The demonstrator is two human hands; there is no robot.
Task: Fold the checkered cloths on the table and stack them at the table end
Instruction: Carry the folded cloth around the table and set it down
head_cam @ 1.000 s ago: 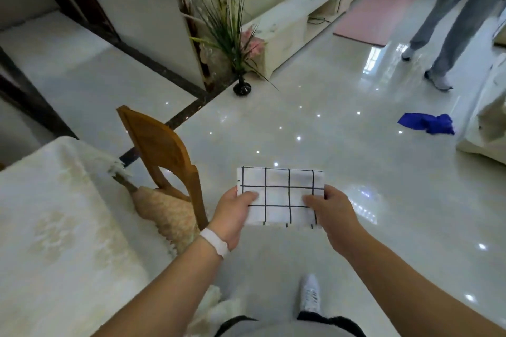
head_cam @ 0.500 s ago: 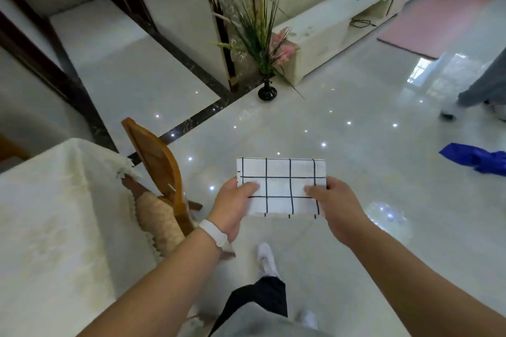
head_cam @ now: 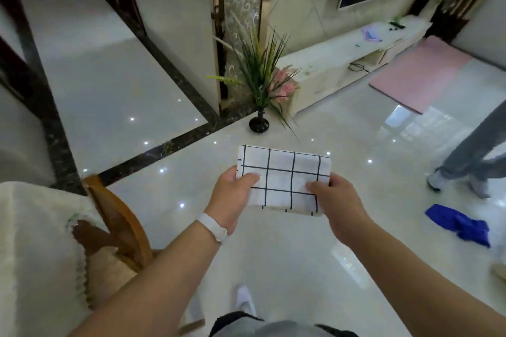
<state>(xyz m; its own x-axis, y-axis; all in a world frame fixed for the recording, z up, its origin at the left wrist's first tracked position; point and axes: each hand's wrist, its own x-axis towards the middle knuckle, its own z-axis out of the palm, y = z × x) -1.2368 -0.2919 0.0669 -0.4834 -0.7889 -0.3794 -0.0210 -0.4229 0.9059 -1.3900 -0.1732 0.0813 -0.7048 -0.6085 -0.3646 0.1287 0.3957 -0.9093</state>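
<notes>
Checkered cloth (head_cam: 284, 175): folded to a flat rectangle, white with a dark grid; held in the air above the floor (head_cam: 315, 254), off the table and well apart from its corner.
Left hand (head_cam: 232, 200): grips the cloth's left edge, thumb on top, fingers under; white wristband (head_cam: 212, 227) on the wrist.
Right hand (head_cam: 336, 205): grips the right edge, thumb on top.
Table (head_cam: 32, 241): cream cover, one corner in view; wooden chair (head_cam: 120, 221) just beside its edge.
Floor: glossy pale tile; black vase (head_cam: 258, 124) with green plant beyond the cloth; blue rag (head_cam: 460, 224) lying to the right.
Second person (head_cam: 471, 161): legs only, near the rag.
</notes>
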